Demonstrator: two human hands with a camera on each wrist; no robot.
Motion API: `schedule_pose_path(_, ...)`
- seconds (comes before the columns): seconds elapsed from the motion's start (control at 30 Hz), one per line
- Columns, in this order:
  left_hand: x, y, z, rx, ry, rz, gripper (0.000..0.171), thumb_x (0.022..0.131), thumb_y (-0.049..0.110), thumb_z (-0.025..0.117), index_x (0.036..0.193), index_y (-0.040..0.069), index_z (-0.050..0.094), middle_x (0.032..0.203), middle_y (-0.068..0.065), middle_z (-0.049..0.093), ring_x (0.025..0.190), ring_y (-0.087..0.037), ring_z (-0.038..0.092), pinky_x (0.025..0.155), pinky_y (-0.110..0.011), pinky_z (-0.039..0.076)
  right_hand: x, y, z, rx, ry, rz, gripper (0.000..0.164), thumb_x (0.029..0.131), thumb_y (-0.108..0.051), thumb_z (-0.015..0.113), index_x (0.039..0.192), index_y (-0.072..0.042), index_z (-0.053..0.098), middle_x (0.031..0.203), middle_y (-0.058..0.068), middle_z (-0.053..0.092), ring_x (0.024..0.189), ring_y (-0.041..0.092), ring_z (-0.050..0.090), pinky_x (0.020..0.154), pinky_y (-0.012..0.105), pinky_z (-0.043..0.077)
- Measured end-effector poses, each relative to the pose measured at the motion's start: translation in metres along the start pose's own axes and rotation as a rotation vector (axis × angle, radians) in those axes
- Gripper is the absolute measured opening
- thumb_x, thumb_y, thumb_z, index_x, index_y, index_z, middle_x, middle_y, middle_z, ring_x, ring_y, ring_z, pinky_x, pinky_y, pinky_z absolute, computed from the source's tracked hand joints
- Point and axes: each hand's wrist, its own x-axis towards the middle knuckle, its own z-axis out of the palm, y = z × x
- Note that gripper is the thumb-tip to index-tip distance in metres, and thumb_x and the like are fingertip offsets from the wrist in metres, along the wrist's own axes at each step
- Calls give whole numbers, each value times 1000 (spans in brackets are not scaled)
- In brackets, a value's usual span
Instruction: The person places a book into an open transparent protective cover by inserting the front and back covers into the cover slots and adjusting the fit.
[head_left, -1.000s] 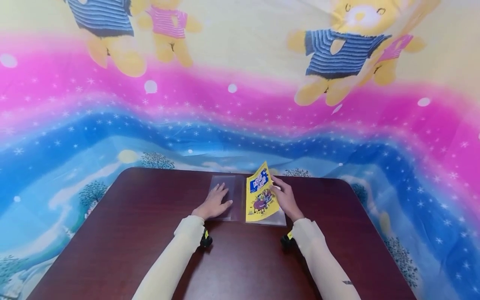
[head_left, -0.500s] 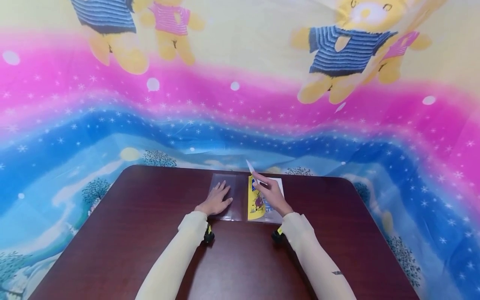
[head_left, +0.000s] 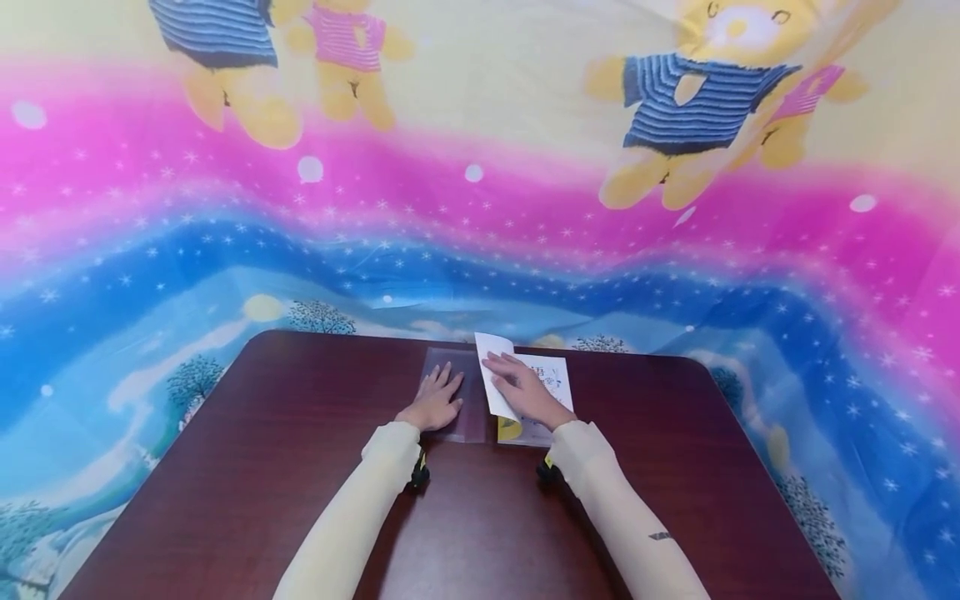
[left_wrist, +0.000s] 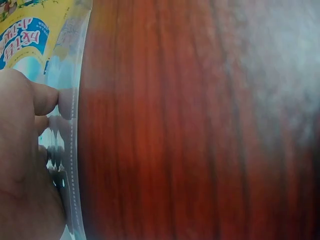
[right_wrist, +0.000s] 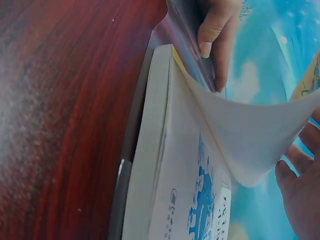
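A paperback book [head_left: 555,375] lies on the right side of a clear plastic book cover [head_left: 472,421] spread on the table. The book's yellow front cover [left_wrist: 52,12] is lifted and curves leftward, its white inside [right_wrist: 240,130] facing up. My right hand [head_left: 528,393] has its fingers against that white inside. Beneath it, the first page shows blue print and dark lettering. My left hand [head_left: 433,404] rests on the left flap of the plastic cover, fingers spread. In the left wrist view, the flap's stitched-looking edge [left_wrist: 75,130] runs beside the left thumb.
The dark reddish-brown wooden table [head_left: 285,467] extends around the book, its far edge just behind it. A printed cloth backdrop [head_left: 450,208] with bears and snowflakes hangs behind and at both sides.
My right hand has moved left, turning the book's front cover from its yellow face over to its white inside and exposing the first page. My left hand stays on the plastic flap.
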Motion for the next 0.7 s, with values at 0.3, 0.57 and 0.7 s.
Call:
schedule_pose_path(0.3,3,-2,-1,21,-22,-29,61,107,34,39,162,11,25,171,-16,6,158,-37,1,127,-53,6,6,-1,-2,-174,-111,-26,50,109,-33,46,156,-16,44,167,3,29,157,25,18,125,54,18)
schedule_pose_path(0.57,3,1,-4,-19,-47,-18,60,108,31,35,163,10,23,171,-18,3,157,-38,-3,127,-54,3,8,-4,1,-267,-118,5,54,107,-36,51,156,-14,43,168,9,24,157,32,13,124,57,17)
schedule_pose_path(0.7,-2,6,-8,-36,-50,-16,59,108,28,36,162,7,24,170,-20,4,157,-40,-2,126,-55,2,7,-2,4,-275,-131,-2,57,107,-36,51,156,-9,41,168,12,24,157,33,13,125,57,15)
